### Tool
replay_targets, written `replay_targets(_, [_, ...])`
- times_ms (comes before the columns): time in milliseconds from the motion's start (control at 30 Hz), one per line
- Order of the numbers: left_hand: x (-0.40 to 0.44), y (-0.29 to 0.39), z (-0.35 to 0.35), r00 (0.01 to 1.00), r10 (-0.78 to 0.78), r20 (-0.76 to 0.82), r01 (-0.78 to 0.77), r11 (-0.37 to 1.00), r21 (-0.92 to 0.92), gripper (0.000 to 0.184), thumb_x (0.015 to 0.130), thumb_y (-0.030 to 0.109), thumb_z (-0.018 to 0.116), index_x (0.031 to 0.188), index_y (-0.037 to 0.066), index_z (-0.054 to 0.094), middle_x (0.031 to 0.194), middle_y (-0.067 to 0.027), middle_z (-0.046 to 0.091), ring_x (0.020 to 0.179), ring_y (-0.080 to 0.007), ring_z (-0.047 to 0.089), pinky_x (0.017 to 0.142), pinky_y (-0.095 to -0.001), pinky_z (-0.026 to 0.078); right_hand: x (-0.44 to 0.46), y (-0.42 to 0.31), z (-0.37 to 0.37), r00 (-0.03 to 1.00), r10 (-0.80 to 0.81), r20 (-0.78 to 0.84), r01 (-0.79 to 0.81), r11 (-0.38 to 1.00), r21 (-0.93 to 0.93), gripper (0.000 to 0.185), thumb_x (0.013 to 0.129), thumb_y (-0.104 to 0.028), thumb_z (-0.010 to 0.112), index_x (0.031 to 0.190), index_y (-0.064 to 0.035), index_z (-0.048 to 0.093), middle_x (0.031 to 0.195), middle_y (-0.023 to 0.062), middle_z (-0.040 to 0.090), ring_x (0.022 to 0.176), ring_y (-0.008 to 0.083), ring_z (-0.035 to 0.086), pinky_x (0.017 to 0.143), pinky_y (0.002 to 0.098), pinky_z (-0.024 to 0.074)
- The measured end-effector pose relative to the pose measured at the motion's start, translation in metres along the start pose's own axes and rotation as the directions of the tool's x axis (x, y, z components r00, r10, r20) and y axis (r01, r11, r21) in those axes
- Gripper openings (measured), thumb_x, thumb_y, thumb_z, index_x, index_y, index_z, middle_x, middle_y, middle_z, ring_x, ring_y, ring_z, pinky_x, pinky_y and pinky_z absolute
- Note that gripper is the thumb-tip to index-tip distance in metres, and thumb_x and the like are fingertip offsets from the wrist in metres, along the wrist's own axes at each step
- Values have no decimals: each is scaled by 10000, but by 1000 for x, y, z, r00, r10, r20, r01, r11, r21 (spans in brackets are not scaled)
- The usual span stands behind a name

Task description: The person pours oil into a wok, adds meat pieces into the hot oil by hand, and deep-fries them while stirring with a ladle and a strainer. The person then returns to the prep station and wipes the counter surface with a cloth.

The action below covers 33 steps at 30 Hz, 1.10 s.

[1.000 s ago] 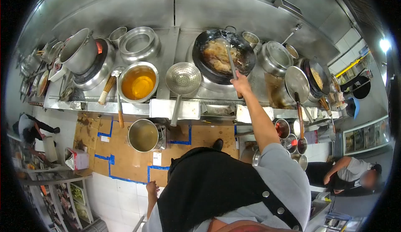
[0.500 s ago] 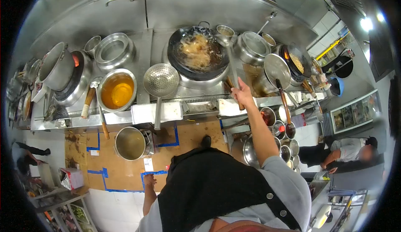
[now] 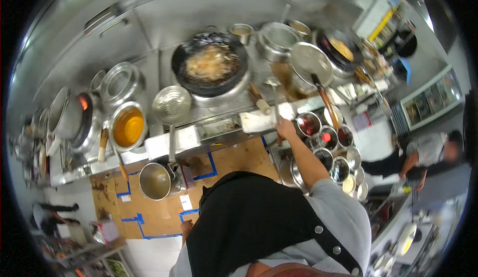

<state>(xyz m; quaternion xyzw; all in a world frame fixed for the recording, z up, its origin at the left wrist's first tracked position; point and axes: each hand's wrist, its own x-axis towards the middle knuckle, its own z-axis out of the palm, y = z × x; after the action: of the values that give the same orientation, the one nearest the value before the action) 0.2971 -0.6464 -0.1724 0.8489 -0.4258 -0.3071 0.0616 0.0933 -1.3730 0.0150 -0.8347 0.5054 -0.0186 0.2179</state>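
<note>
The right hand (image 3: 285, 127) grips the handle of a long ladle (image 3: 277, 102) at the front edge of the steel desk (image 3: 155, 77), the arm stretched forward and angled down; the left hand (image 3: 186, 226) hangs low beside the black apron (image 3: 239, 212), too small and partly hidden to tell whether its fingers are curled or spread. The ladle's round metal bowl points toward the back edge, its shaft is slim and grey, and its brown end shows below the fist. Just left of it lies a stubby brush (image 3: 260, 100) beside a folded white cloth (image 3: 256, 121). Farther left, a black wok (image 3: 242, 60) sits on a burner nearer the back edge, golden-brown food (image 3: 213, 63) blurred in its dark liquid. A perforated strainer (image 3: 172, 104) reaches over the front edge, with a bowl of amber liquid (image 3: 128, 127) toward the left end. Steel containers (image 3: 323, 158) cluster below the right-hand front edge. Beyond, taped cardboard (image 3: 254, 162) covers part of the floor, and one person (image 3: 418, 155) stands at right, another (image 3: 55, 217) at far left.
</note>
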Motion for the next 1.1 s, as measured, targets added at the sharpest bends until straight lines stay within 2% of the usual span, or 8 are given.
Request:
replay_targets(200, [24, 36, 29, 982, -185, 25, 182, 922, -343, 167, 969, 210, 604, 1071, 93, 667, 804, -58, 605, 654, -250, 649, 534, -386, 524, -11, 57, -190, 846, -89, -526, -20, 980, -198, 533, 893, -405, 715, 1311, -84, 630, 1158, 219, 708, 1071, 402, 684, 920, 498, 553])
replay_targets(267, [30, 50, 32, 959, -284, 12, 250, 822, -512, 157, 969, 202, 603, 1068, 98, 666, 800, -55, 603, 654, -249, 649, 533, -385, 523, -17, 75, -239, 932, 238, -274, -302, 927, -222, 601, 829, -437, 764, 1257, -33, 643, 1219, 235, 697, 1146, 402, 672, 970, 496, 537])
replay_targets(333, [34, 67, 31, 909, -417, 25, 304, 620, -724, 148, 968, 195, 601, 1064, 103, 665, 797, -52, 602, 654, -247, 650, 532, -384, 521, 11, 145, -232, 957, 226, -180, -261, 943, -205, 729, 767, -530, 777, 1224, 23, 653, 1191, 287, 694, 1176, 393, 668, 999, 482, 521])
replay_targets(433, [35, 88, 34, 851, -525, 29, 268, 386, -883, 134, 967, 184, 599, 1059, 111, 664, 792, -48, 601, 653, -245, 650, 530, -382, 520, 57, 213, -224, 956, 173, 236, -243, 919, 311, 424, 846, -359, 754, 1006, 25, 673, 918, 148, 728, 783, 240, 722, 637, 387, 567])
replay_targets(600, [31, 99, 70, 833, -547, 83, 313, 342, -886, 112, 946, 182, 618, 1017, 119, 678, 773, -72, 619, 655, -270, 660, 556, -394, 527, 28, 113, -248, 991, -53, 119, -72, 540, 838, 144, 903, -175, 670, 927, -58, 590, 700, 29, 597, 557, 150, 592, 492, 318, 495])
replay_targets(700, [24, 106, 67, 985, -115, -128, 94, 982, -162, 303, 877, 371, 651, 934, 90, 749, 966, -186, 740, 917, -340, 725, 788, -448, 562, 36, 52, -234, 995, -85, -52, 91, 573, 814, 163, 888, -105, 654, 1013, -50, 564, 703, 38, 594, 543, 146, 579, 464, 323, 484])
replay_targets(867, [6, 78, 70, 966, -245, -78, 239, 968, -72, 377, 864, 416, 645, 1026, 100, 771, 1042, -180, 753, 1020, -338, 723, 886, -460, 570, 41, -73, -232, 986, -155, -59, 142, 604, 784, 399, 888, -39, 624, 1281, -33, 556, 729, 47, 588, 519, 145, 557, 438, 317, 473])
replay_targets(1100, [21, 1, 19, 799, -590, 114, 399, 380, -835, 248, 916, 306, 623, 1022, 96, 704, 922, -122, 663, 792, -277, 649, 659, -397, 496, 127, -185, -168, 985, -161, -69, 174, 861, 478, 492, 862, -49, 567, 1353, -57, 577, 686, 50, 580, 498, 151, 554, 416, 329, 466])
